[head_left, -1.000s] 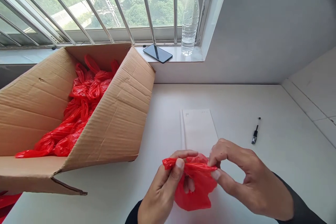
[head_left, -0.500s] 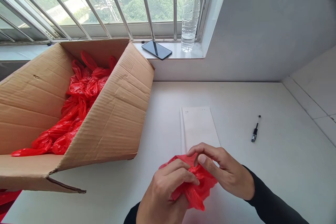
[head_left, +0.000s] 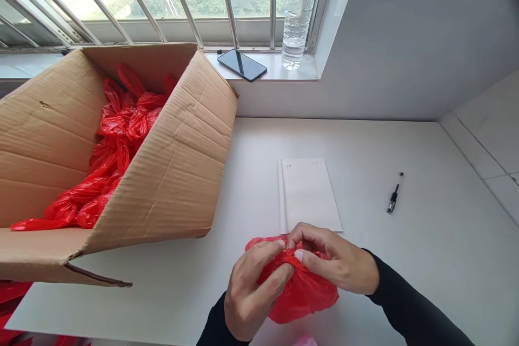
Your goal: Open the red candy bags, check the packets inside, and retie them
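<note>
A thin red plastic bag (head_left: 306,300) is bunched up between my two hands above the white table. My left hand (head_left: 253,289) grips the gathered plastic from the left, thumb and fingers closed on a twisted fold. From the right, my right hand (head_left: 336,257) pinches the same twisted part between thumb and fingertips. Below the twist the bag bulges out; its contents, if any, are hidden. Just beyond the hands lies a white rectangular booklet or sheet (head_left: 311,194), flat on the table.
An open cardboard box (head_left: 186,162) with several knotted red plastic bags (head_left: 117,135) stands at left. A small black-and-clear pen-like item (head_left: 393,201) lies right. On the windowsill are a phone (head_left: 242,65) and a water bottle (head_left: 298,21). More red plastic (head_left: 14,297) shows lower left.
Both hands have come closer together on the bag. My right fingertips now pinch the twist, and the bag's body hangs fuller below. The whole view has shifted slightly.
</note>
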`<state>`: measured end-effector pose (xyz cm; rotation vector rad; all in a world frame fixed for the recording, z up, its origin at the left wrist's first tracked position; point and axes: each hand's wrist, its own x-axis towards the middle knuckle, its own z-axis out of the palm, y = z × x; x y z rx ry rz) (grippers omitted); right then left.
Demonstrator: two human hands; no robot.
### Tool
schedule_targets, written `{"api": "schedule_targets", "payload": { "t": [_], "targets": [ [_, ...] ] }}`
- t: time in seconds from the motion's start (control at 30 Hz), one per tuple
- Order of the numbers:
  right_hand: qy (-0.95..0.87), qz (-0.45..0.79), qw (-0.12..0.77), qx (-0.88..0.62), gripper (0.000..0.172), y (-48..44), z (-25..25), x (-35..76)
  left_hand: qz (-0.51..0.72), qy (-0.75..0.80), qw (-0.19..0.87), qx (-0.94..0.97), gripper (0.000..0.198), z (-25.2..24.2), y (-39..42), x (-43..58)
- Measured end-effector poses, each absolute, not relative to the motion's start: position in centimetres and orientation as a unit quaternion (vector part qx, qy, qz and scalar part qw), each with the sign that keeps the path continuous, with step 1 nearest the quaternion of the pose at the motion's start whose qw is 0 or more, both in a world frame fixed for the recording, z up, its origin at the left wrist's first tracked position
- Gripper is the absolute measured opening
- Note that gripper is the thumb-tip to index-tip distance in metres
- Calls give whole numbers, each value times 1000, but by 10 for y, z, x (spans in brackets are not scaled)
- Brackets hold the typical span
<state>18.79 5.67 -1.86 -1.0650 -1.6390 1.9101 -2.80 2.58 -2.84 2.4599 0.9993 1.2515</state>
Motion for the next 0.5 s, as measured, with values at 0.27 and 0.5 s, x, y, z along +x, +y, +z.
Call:
{"api": "schedule_targets", "payload": {
  "t": [0.27, 0.5],
  "targets": [
    [-530, 677, 279, -428, 26, 52, -14, 184, 408, 383, 186, 808, 24, -31, 13, -24],
    [-539, 533, 303, -578, 27, 40, -42, 208, 383, 449, 286, 755, 30, -41, -41, -53]
  ]
}}
